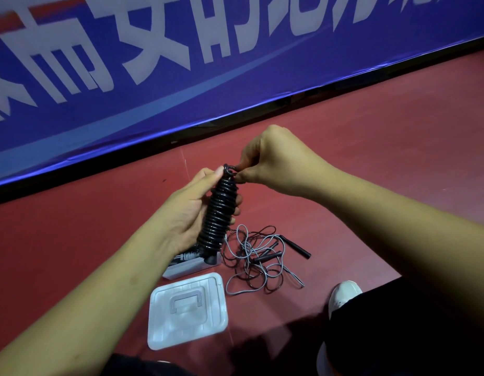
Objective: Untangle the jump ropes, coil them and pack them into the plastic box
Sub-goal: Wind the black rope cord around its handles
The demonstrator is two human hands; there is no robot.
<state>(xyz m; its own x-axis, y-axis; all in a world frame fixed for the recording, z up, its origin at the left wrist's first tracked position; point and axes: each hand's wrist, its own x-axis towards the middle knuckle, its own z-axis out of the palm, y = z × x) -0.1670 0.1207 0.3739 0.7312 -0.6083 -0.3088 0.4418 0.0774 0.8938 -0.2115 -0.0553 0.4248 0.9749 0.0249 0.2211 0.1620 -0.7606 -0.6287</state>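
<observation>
here, left hand [190, 210] grips a coiled black jump rope [217, 213] — right hand [273, 161] pinches its top end, apparently tucking it.

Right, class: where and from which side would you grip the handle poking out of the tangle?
Probably mid-shaft on the handle, coming from above on the right. It looks rigid, lies flat on the floor and sticks out clear of the tangle, so the grip should miss the loops.

Lid [164, 329] before box [181, 268], tangled ropes [265, 258] right of box, coiled rope [217, 213] above box
</observation>
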